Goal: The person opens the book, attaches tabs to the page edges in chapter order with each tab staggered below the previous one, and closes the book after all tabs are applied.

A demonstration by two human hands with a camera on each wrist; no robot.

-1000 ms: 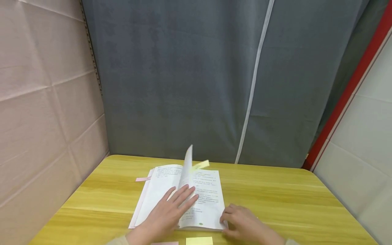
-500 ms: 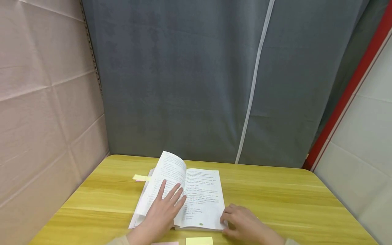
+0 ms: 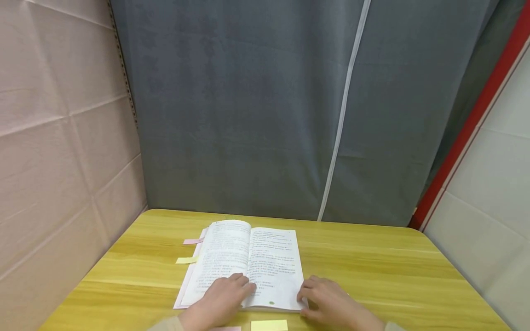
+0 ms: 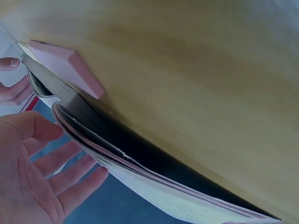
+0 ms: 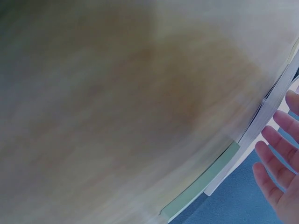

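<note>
Open book (image 3: 248, 262), print too small to read, left hand (image 3: 221, 303) and right hand (image 3: 329, 305) resting flat, fingers relaxed

- The right hand (image 5: 280, 172) shows at the lower right corner of the view, fingers (image 5: 273, 140) straight and spread, holding nothing.
- The fingertips lie just beside the book (image 5: 273, 100), whose stacked page edges run along the right side; whether they touch it cannot be told.
- A pale green pad of sticky notes (image 5: 201, 186) lies on the table (image 5: 117, 102) near the book's corner.
- The wooden tabletop, blurred, fills the remaining view.
</note>
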